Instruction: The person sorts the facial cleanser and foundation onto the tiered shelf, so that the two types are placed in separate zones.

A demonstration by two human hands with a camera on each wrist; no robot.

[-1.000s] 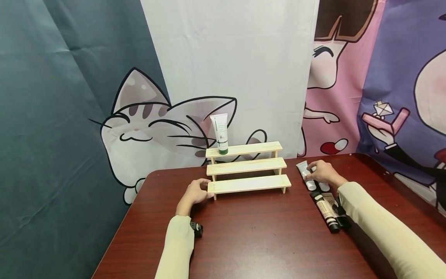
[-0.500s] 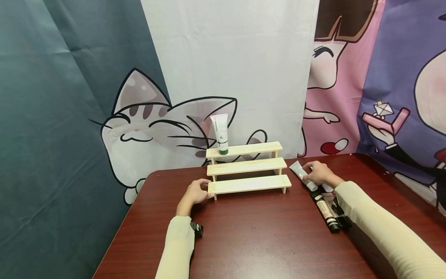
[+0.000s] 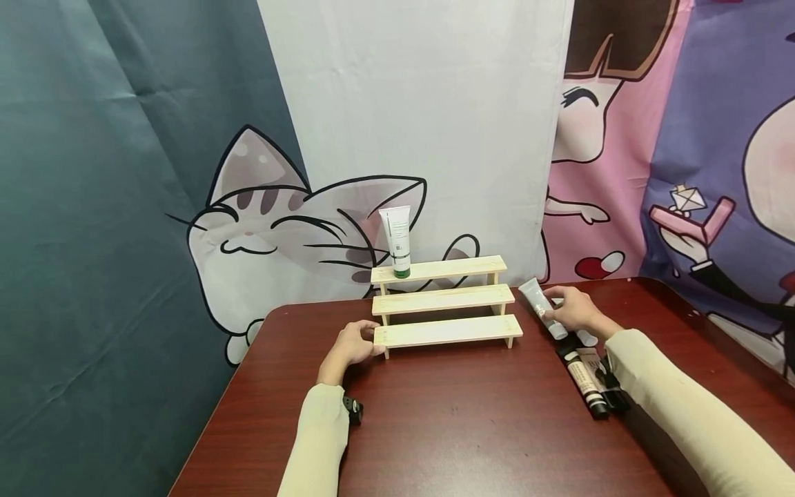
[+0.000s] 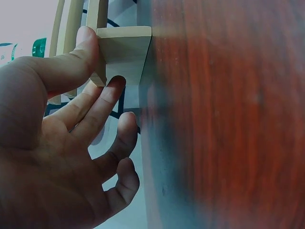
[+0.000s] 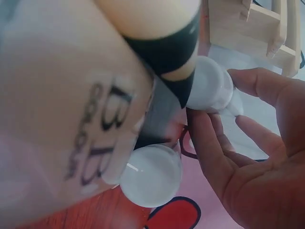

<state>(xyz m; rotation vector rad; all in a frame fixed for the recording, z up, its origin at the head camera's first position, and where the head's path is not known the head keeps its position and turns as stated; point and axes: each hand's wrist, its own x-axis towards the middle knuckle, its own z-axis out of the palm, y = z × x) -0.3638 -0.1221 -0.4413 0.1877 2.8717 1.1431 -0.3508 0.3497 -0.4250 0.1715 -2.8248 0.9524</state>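
Observation:
My left hand (image 3: 350,345) pinches the left end of the lowest board of a three-step wooden display stand (image 3: 448,331). In the left wrist view, the thumb lies on the board's edge (image 4: 126,32) and fingertips reach under it. A white squeeze tube with a green cap (image 3: 399,241) stands upright at the left of the top step. Beside the stand, my right hand (image 3: 574,308) holds a slim white tube (image 3: 539,304) between thumb and fingers. Its white cap (image 5: 208,83) shows in the right wrist view. Another white-capped tube (image 5: 151,175) lies next to it, partly hidden by the hand.
Nearer on the red-brown table (image 3: 447,428) lie a beige tube with black bands and a black cap (image 3: 584,383) and a flat beige tube lettered BB (image 5: 102,129), partly covered by the right sleeve. A printed cloth backdrop (image 3: 422,103) hangs behind the table.
The far end of the slim white tube has swung left, away from its neighbour, with my right hand on it. My left hand stays on the stand. The head view has shifted slightly.

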